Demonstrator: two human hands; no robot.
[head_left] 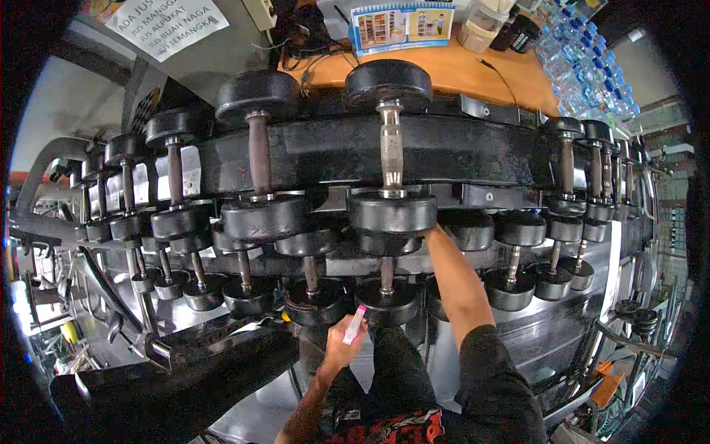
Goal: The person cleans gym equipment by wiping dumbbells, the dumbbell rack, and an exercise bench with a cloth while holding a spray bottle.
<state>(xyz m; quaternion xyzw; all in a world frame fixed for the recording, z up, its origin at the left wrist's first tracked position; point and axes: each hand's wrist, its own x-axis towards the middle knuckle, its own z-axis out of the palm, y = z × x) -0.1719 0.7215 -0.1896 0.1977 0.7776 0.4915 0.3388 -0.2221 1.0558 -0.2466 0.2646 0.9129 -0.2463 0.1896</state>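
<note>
My left hand [337, 343] holds a white, pink-capped marker-like stick [351, 331] with the pink end up. It is close to the front heads of a lower-row dumbbell [317, 302] and its neighbour [388, 304]. My right forearm [457, 277] reaches in between the two rows. The right hand itself is out of view, hidden behind the front head of a large upper-row dumbbell [392, 213] with a worn metal handle. Left of that one rests another black dumbbell [259, 155] on the upper tier.
A black dumbbell rack [477, 150] spans the view. Behind it an orange-brown desk [444, 69] bears a desk calendar [403, 28], cables and a jar [481, 25]. Bottled water [588, 66] is stacked at right. A black padded bench [166, 383] stands at lower left.
</note>
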